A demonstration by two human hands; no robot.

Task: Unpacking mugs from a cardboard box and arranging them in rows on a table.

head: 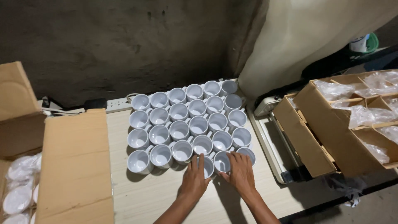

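Several white mugs point(179, 129) stand upright in tight rows on a pale table point(145, 197), their handles turned to the right. My left hand point(194, 179) rests with fingers spread against a mug point(208, 166) in the nearest row. My right hand point(240, 172) lies flat beside it, fingers touching the neighbouring mug point(222, 161) and the end mug point(248, 152). Neither hand lifts a mug; both press on the front row from the near side.
An open cardboard box point(74, 166) with plastic-wrapped white items point(18, 195) stands at the left. A second box with dividers and plastic bags point(348, 124) sits at the right on a metal frame point(269, 145). A power strip point(118, 104) lies by the dark wall.
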